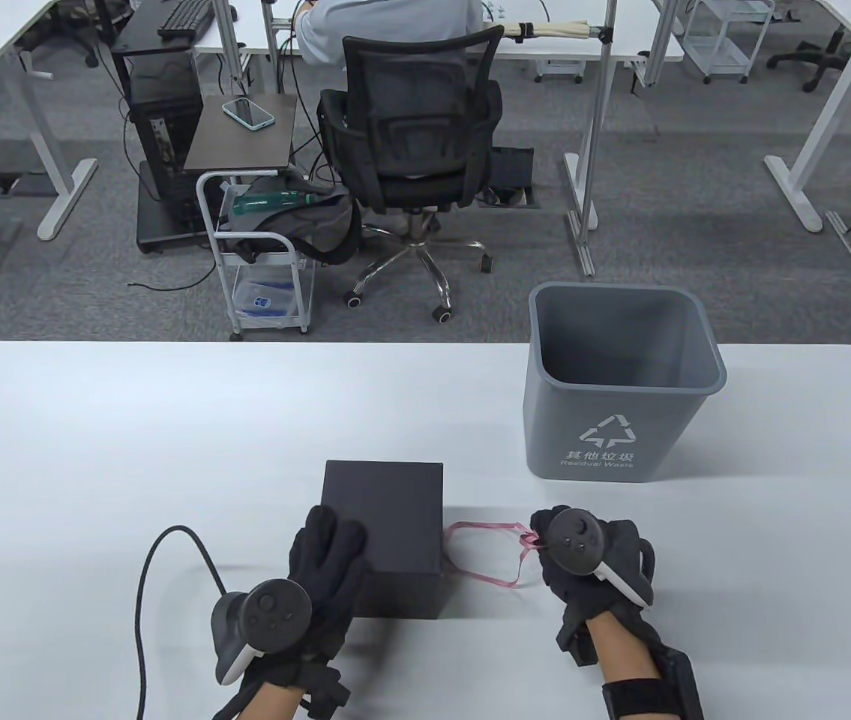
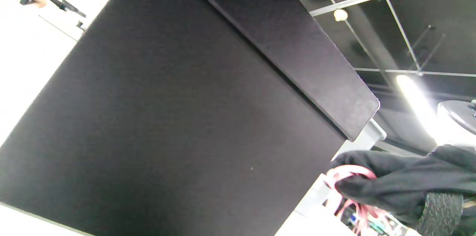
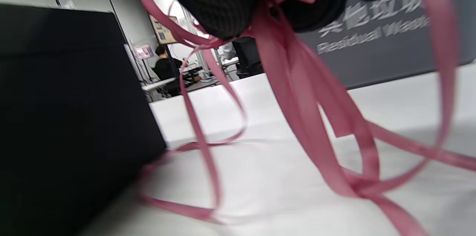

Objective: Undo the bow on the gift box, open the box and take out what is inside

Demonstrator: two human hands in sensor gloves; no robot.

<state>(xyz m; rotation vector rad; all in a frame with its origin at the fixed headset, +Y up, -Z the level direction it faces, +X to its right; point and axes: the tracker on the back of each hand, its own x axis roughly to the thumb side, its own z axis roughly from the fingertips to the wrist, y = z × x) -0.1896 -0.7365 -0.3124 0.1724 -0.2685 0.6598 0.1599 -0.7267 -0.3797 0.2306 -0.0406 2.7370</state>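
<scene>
A black gift box [image 1: 388, 517] stands closed on the white table [image 1: 95, 450], with no ribbon around it. My left hand [image 1: 324, 551] lies on the near left part of its lid, fingers stretched over the top; the left wrist view shows the box side [image 2: 167, 117] and lid rim close up. To the right of the box, my right hand [image 1: 543, 536] pinches a loose pink ribbon [image 1: 485, 527]. The ribbon hangs from the fingers [image 3: 215, 2] in loops [image 3: 297, 109] onto the table and trails back to the box's right side [image 3: 55, 117].
A grey waste bin [image 1: 620, 375] stands on the table behind my right hand, close to the box's far right. A black cable [image 1: 142, 600] runs over the table left of my left hand. Beyond the table are an office chair [image 1: 410, 127] and a cart.
</scene>
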